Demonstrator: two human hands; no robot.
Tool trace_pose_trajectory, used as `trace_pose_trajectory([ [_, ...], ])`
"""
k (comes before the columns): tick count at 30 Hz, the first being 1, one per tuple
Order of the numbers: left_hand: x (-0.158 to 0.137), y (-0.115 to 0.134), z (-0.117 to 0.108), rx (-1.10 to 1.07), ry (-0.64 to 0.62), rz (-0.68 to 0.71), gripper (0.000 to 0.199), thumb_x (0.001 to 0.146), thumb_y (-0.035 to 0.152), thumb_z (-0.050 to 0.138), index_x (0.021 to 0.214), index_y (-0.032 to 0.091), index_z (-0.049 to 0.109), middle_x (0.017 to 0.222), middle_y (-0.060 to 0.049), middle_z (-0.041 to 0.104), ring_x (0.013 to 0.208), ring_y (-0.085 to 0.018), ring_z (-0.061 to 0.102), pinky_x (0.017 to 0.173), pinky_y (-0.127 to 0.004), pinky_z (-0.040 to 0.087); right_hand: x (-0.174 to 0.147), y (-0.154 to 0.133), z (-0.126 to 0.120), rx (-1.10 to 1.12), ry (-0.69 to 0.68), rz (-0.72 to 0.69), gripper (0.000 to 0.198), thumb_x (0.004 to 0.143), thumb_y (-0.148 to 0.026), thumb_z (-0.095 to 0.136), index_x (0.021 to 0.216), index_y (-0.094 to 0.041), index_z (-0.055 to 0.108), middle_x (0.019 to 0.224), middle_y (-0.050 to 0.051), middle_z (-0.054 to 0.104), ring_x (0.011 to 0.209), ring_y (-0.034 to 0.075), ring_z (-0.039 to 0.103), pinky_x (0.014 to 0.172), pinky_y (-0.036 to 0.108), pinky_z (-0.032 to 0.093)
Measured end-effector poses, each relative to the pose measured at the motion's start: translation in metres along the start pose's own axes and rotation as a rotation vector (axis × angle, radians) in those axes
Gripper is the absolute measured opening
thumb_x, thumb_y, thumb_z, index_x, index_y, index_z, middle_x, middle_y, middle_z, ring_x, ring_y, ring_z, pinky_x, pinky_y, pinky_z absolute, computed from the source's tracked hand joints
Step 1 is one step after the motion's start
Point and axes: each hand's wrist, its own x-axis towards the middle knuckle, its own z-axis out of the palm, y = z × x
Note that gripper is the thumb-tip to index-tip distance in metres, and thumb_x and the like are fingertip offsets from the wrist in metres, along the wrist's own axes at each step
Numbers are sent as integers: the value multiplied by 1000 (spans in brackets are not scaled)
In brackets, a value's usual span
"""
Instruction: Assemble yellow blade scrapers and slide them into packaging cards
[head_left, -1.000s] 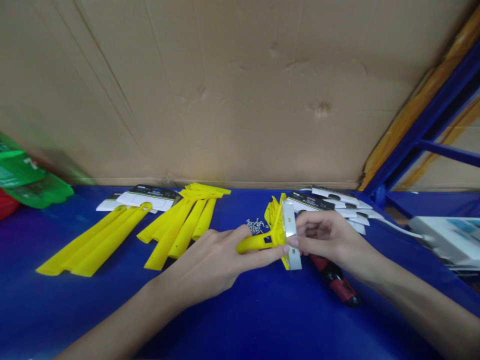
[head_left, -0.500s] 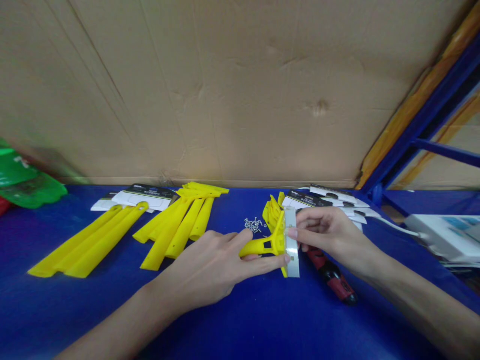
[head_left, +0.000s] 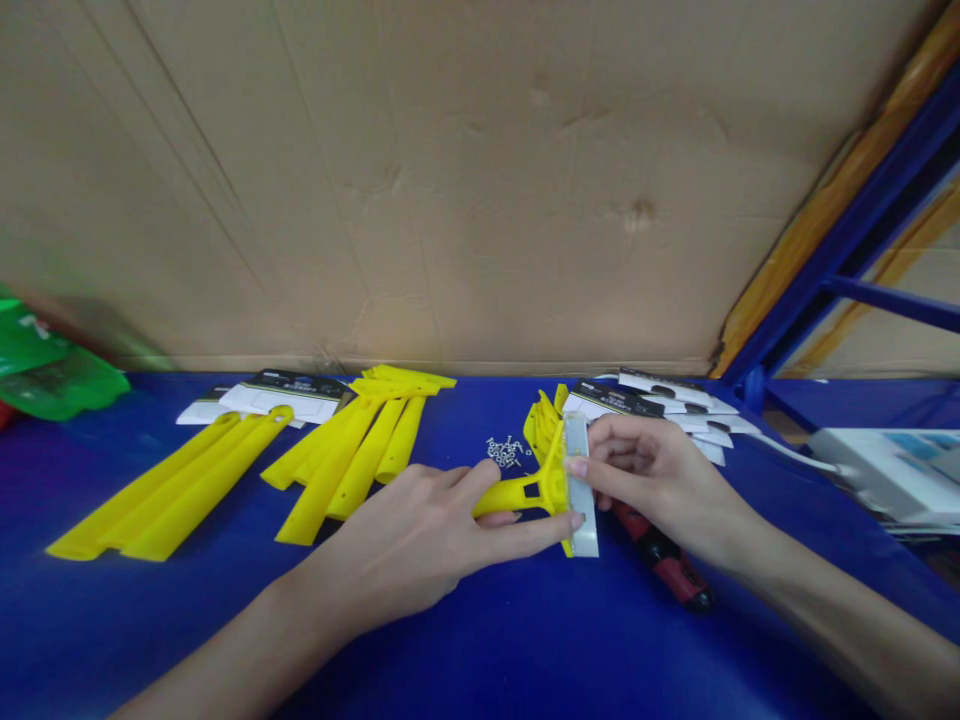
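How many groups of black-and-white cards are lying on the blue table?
2. The left group lies by the far ends of the long yellow handles; the right group lies beyond the right hand. More may be hidden.

Blue table [head_left: 517, 640] | yellow handles [head_left: 202, 485] | small screws [head_left: 504, 454] | printed cards [head_left: 289, 400] | red-black tool [head_left: 675, 573]

The left forearm [head_left: 247, 645] and right forearm [head_left: 832, 605] were bare and slim, narrowing at the wrists [head_left: 322, 600]; the left hand [head_left: 420, 540] and right hand [head_left: 664, 475] were bare, with slender fingers [head_left: 531, 536]
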Motion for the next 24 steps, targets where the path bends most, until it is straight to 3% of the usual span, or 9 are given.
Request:
trace_pose_trajectory([
  [7, 1, 1, -4, -18, -36, -13, 87, 88, -2, 46, 161, 43, 36, 94, -4, 60, 67, -21, 65, 56, -33, 52, 0, 4, -2, 14, -34, 17, 30, 65, -35, 97, 70, -20, 71, 63, -2, 70, 53, 10, 60, 53, 23, 51],
  [16, 1, 3, -4, -19, -60, -21, 77, 99, 10, 52, 162, 49, 31, 101, -4, 62, 71, -23, 71, 57, -35, 56, -1, -1, 0, 41, -29, 24, 32, 61, -28, 99, 68, -20, 69, 64, -3, 70, 55, 10, 62, 55, 21, 51],
  [24, 0, 5, -4, 0, -77, -20, 81, 97, 2, 48, 164, 44, 29, 92, -1, 60, 68, -22, 71, 58, -35, 58, -2, 3, 3, 28, -21, 41, 35, 61, -31, 98, 67, -20, 66, 59, -4, 68, 53, 9, 59, 54, 20, 49],
])
